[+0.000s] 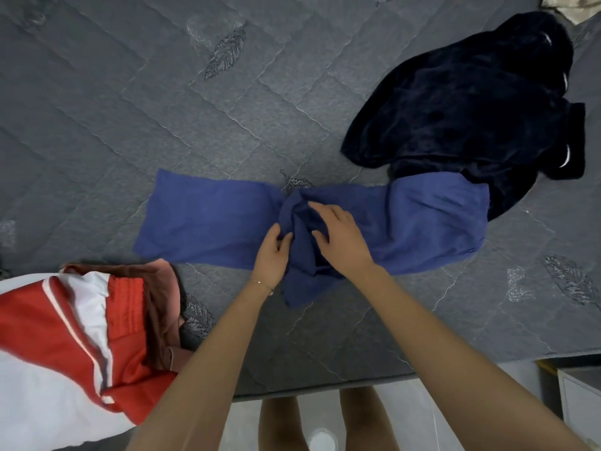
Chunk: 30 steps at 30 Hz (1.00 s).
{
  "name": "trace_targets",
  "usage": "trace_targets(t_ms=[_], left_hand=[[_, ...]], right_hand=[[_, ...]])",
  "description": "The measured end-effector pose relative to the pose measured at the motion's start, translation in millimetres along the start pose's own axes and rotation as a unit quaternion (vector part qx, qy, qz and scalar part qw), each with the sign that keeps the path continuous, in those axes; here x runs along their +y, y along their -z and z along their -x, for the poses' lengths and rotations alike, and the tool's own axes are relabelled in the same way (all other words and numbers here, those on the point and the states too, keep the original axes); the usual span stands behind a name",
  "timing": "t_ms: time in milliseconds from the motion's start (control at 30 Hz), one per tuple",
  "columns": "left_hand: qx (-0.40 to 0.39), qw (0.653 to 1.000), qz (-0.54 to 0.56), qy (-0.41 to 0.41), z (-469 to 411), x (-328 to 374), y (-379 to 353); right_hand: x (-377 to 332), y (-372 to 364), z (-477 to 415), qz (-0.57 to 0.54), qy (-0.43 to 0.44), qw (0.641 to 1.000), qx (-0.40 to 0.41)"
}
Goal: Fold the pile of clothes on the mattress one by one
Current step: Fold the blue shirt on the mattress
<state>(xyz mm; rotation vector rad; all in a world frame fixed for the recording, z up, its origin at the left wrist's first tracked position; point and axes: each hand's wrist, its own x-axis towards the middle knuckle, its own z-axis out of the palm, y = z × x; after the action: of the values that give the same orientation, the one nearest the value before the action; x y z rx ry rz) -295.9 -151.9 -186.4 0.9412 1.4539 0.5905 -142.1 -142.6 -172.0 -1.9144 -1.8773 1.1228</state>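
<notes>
A blue garment lies stretched left to right across the grey quilted mattress, bunched and wrinkled at its middle. My left hand pinches the bunched cloth at the middle from the left side. My right hand lies on the same bunch from the right, fingers spread over the folds. A dark navy velvety garment lies crumpled at the far right, its lower edge touching the blue garment's right end. A red and white jacket with a brownish-pink piece beneath it lies at the near left.
The mattress's front edge runs just below my forearms, with pale floor and my legs beyond it. A white box or cabinet corner stands at the bottom right. A cream cloth shows at the top right corner.
</notes>
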Motion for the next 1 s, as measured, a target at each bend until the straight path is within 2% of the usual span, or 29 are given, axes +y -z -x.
trace_targets(t_ms=[100,300,433,533,633,767,867,1000], left_hand=[[-0.067,0.996,-0.059,-0.017,0,18,26],[-0.167,0.973,-0.156,0.036,-15,31,79],[-0.239,0.940,-0.221,0.100,-26,33,108],[-0.215,0.947,-0.216,0.104,-31,34,130],[-0.167,0.950,-0.257,0.063,-40,36,152],[-0.077,0.960,-0.270,-0.012,-52,38,179],[-0.023,0.963,-0.263,-0.061,-60,40,193],[0.017,0.969,-0.238,-0.064,-71,43,208]], right_hand=[[-17,-3,-16,0.051,0.069,0.996,-0.038],[-36,-14,-50,0.057,0.134,0.985,-0.090],[-48,-17,-59,0.026,0.098,0.987,-0.128],[-54,-16,-66,0.005,0.024,0.996,-0.082],[-55,-17,-74,-0.009,-0.060,0.998,-0.025],[-55,-15,-84,-0.033,-0.144,0.989,-0.021],[-56,-15,-89,0.026,-0.179,0.983,-0.022],[-57,-15,-93,0.112,-0.199,0.973,-0.040]])
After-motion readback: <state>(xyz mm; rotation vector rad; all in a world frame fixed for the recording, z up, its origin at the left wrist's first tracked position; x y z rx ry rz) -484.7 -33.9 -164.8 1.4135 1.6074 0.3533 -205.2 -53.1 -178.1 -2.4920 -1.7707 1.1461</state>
